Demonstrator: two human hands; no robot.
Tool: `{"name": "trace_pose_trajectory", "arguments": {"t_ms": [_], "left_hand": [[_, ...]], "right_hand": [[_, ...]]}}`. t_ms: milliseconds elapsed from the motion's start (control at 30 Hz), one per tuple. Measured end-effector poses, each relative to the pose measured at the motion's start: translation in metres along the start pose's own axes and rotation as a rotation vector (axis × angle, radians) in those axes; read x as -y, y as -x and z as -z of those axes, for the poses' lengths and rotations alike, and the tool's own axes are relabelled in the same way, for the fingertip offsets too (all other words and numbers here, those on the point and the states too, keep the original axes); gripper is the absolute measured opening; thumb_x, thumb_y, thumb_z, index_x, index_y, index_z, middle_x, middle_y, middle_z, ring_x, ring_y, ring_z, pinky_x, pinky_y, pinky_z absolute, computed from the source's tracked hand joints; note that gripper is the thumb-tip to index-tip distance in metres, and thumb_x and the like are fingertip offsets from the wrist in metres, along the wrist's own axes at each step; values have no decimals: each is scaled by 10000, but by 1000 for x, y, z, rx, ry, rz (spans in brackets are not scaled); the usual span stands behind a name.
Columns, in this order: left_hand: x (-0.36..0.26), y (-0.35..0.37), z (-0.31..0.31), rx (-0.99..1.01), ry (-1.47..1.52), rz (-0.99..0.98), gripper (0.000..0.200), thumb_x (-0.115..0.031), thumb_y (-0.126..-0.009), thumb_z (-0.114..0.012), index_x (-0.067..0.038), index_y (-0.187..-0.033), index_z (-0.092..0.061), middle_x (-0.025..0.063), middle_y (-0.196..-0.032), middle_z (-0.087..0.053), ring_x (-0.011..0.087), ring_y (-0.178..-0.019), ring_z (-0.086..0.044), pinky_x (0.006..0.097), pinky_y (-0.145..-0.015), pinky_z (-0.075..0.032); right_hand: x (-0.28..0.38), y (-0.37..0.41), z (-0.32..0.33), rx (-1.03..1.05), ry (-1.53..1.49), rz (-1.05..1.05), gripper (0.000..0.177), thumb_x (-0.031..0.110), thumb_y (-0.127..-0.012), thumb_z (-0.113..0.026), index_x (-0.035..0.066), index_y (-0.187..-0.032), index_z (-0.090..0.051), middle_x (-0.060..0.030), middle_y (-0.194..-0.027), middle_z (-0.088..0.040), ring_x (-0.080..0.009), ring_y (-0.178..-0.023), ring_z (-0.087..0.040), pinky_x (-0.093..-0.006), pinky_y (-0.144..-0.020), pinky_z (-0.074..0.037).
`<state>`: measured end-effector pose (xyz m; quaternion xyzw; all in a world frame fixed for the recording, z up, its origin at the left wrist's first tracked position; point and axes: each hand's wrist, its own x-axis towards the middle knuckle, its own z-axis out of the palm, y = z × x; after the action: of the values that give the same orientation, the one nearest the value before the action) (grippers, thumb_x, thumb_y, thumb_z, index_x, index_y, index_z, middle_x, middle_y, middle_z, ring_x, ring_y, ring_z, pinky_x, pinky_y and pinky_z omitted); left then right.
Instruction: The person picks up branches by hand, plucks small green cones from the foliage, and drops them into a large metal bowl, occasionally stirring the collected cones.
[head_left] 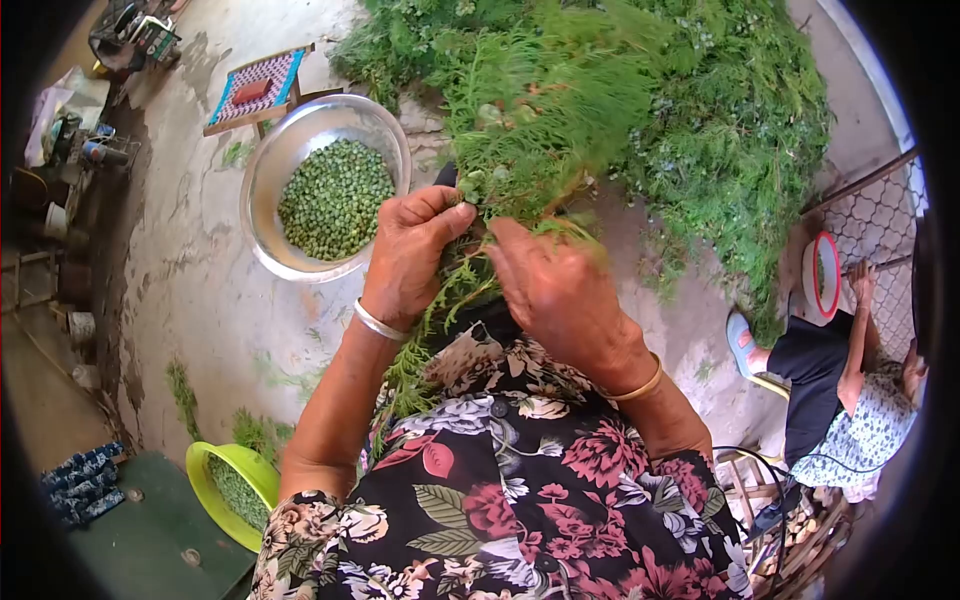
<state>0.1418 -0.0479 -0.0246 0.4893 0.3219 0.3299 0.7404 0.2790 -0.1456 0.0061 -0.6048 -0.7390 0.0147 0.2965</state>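
My left hand (415, 250), with a silver bangle at its wrist, is closed in a pinch on a small green seed cone (466, 184) at the edge of the foliage. Beside it my right hand (560, 290), with a gold-coloured bangle, curls round a leafy evergreen branch (545, 120); its fingers are partly blurred. Fronds of the branch hang down between my forearms over my lap. Left of my left hand, a large metal basin (262, 200) on the floor holds many small round green cones (338, 198).
A big heap of cut evergreen branches (740, 150) lies ahead and to the right. A woven stool (258, 88) stands behind the basin. At lower left is a yellow-green basin (208, 490) of green bits. A seated person (840, 390) is at right by a red-rimmed container (822, 275).
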Motion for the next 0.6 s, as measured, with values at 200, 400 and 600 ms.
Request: {"name": "trace_pose_trajectory", "arguments": {"t_ms": [200,400,600], "left_hand": [[18,1,14,55,331,-25,87,-42,-874,-573,40,-867,-600,111,-754,-639,192,-661,-636,307,-612,-517],[17,25,4,127,373,244,92,-55,-874,-570,29,-837,-568,125,-744,-614,191,-610,-590,358,-653,-541],[70,35,-12,230,244,257,104,-30,-858,-586,64,-883,-622,109,-791,-655,135,-655,-588,251,-602,-465]], "right_hand": [[-31,32,-45,-47,-341,-232,132,90,-841,-599,49,-720,-566,-84,-613,-588,-277,-563,-600,-384,-497,-429],[-38,71,-108,116,-779,-282,122,70,-831,-578,34,-945,-603,-78,-844,-612,-149,-742,-541,-320,-653,-456],[-64,103,-80,368,-748,-437,245,154,-820,-605,22,-1026,-590,-114,-975,-633,-239,-830,-590,-375,-754,-462]]}}
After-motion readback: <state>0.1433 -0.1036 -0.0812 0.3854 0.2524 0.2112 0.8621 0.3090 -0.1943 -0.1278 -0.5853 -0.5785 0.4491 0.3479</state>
